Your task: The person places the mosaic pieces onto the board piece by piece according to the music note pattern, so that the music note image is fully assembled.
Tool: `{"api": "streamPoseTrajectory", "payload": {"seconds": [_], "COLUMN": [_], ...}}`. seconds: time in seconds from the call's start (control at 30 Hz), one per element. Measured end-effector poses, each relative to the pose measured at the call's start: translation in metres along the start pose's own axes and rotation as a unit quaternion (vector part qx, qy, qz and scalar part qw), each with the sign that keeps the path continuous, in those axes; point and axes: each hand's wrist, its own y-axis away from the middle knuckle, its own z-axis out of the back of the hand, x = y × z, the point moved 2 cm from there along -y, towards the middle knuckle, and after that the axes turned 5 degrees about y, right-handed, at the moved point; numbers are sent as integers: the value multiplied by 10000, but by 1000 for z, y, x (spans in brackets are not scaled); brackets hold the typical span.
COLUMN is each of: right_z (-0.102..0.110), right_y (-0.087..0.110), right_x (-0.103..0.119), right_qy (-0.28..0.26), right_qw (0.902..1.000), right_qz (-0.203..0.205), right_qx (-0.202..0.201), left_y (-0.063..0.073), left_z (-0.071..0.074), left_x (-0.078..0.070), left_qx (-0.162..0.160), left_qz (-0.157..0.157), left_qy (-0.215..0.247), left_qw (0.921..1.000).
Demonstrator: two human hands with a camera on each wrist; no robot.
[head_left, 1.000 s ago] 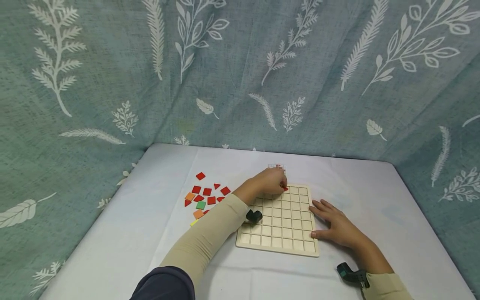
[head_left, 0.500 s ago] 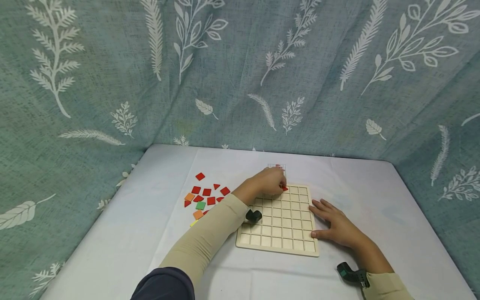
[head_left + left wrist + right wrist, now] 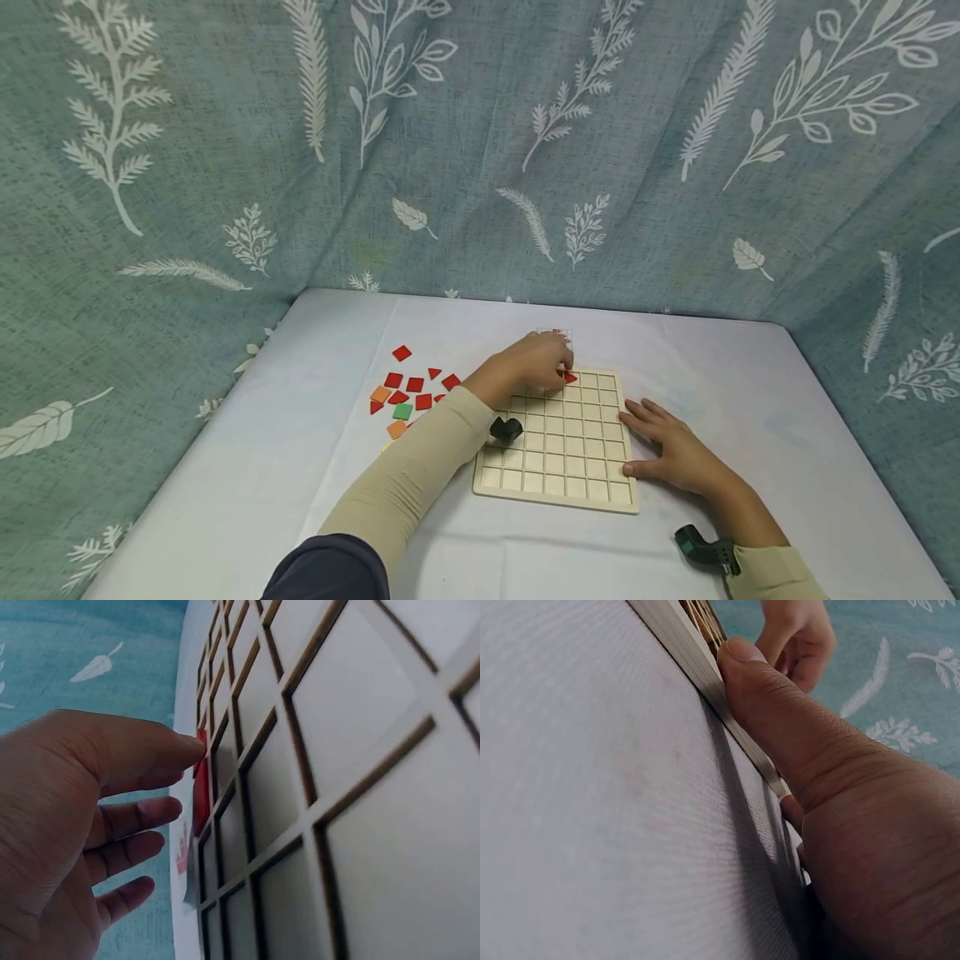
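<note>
Grey-green leafy cloth (image 3: 465,208) is hung behind a white-covered table (image 3: 750,400). Over the far row of a gridded board (image 3: 555,461), a red piece (image 3: 571,377) is pinched at the thumb and fingertips of the left hand (image 3: 535,360). The board's right edge is touched by the right hand (image 3: 671,448), its fingers loosely extended.

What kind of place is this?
Probably a little indoor spot set up for a puzzle. There's a white-topped table with a leafy curtain hanging around it, and a board full of squares near colorful tiles.
</note>
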Motion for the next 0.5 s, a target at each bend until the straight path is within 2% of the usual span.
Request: {"api": "streamPoseTrajectory", "payload": {"seconds": [0.2,0.37,0.5], "right_z": [0,1,0], "right_y": [0,1,1], "right_x": [4,5,4], "right_qy": [-19,-21,15], "right_qw": [10000,10000,10000], "right_qz": [1,-16,-30], "right_qx": [39,46,66], "left_y": [16,35,52], "left_z": [11,20,21], "left_x": [9,23,36], "left_qx": [56,7,-129], "left_qz": [88,226,395], "left_qy": [166,397,404], "left_qw": [9998,9990,9983]}}
